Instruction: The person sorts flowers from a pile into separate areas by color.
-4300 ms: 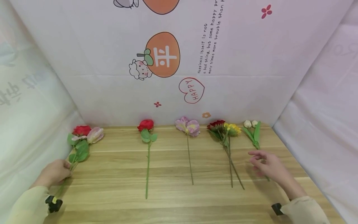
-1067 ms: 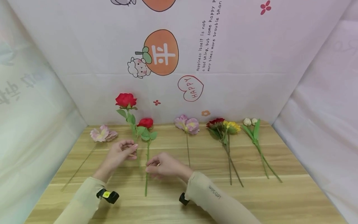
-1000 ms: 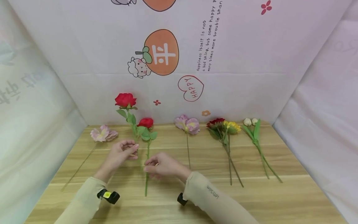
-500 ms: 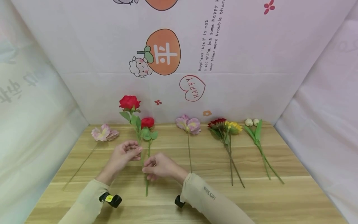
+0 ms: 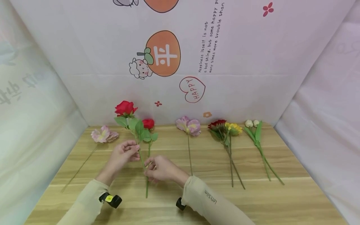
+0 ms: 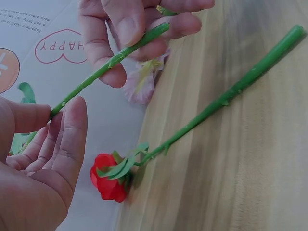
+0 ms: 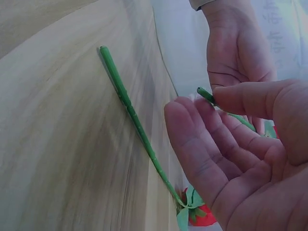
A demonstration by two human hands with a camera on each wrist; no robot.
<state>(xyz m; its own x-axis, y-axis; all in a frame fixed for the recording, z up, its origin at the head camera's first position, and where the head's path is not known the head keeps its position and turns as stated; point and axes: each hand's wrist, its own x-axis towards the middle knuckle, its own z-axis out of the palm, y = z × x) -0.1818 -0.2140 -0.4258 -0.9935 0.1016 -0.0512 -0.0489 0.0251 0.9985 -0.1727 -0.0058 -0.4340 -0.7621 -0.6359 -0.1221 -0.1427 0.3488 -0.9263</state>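
Observation:
A red artificial rose (image 5: pixel 125 107) is raised above the table, its leafy green stem slanting down to the right. My left hand (image 5: pixel 121 156) pinches that stem between thumb and fingers, below the leaves. Near the stem's lower end, my right hand (image 5: pixel 161 168) holds it with the thumb pressed against the fingers; the right wrist view shows the cut tip poking out past the thumb. Beneath both hands a second red rose (image 5: pixel 148 123) lies on the table, its stem (image 6: pixel 211 106) plain in the left wrist view. Leaves of the two roses overlap in the head view.
Pale pink flowers lie at left (image 5: pixel 104 134) and centre (image 5: pixel 188 125). Rightward are a dark red flower (image 5: pixel 217 125) crossing a yellow one (image 5: pixel 233 128), then white buds with green leaves (image 5: pixel 256 134). A printed white cloth (image 5: pixel 239 62) rises behind the wooden table (image 5: pixel 211 203).
The left hand has carried the rose from the far left to the middle; the pink flower there now lies loose. The right hand left the white buds and now holds the rose's stem. Its bloom dipped lately.

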